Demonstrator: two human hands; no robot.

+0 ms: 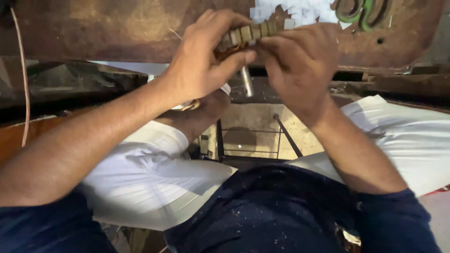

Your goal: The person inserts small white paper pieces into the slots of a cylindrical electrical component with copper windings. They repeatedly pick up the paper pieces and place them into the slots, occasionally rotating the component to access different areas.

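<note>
Both hands meet at 12 o'clock, against the rusty bench edge (117,28). Your left hand (199,63) pinches the segmented brass-coloured piece (248,33) from 9 o'clock; your right hand (300,65) closes fingers on it from 3 o'clock. Its long axis runs 8 to 2, roughly level. A metal shaft (246,82) hangs toward 6. Neither hand is clearly nearer.

Both hands raised together — left hand (199,61) and right hand (300,63), fingers curled closed.
</note>
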